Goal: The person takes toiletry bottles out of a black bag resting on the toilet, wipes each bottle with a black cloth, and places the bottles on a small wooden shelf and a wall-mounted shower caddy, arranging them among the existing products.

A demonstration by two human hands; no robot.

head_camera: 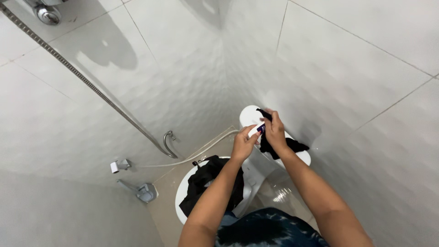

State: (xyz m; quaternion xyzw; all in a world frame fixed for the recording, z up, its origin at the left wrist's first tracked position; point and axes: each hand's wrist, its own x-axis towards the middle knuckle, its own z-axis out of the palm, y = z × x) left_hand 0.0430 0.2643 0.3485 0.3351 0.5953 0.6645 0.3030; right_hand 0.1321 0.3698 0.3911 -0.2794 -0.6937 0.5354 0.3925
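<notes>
Above the toilet tank (249,116), a little toward five o'clock from the middle of the view, both hands meet over a small packet (259,128). The left hand (243,144) comes up from six o'clock and pinches the near end of the packet between thumb and fingertips. The right hand (275,131) reaches in from four o'clock, fingers curled down over the far end of the same packet, so both hands are closed on it. The packet is white with a blue-purple end, small, and partly hidden by the fingers; what kind it is cannot be told.

A black cloth (283,146) lies on the tank lid, just under and to the three o'clock side of the right hand, with a thin black end sticking up at twelve o'clock of that hand. Whether the right hand also holds that end cannot be told.

Toward seven o'clock of the hands, a second black garment (203,183) is draped over the white toilet seat (183,192). At nine o'clock a metal hose (91,84) runs slantwise across the tiled wall (356,68), and a spray nozzle (120,165) with its white tube sits low on the wall.
</notes>
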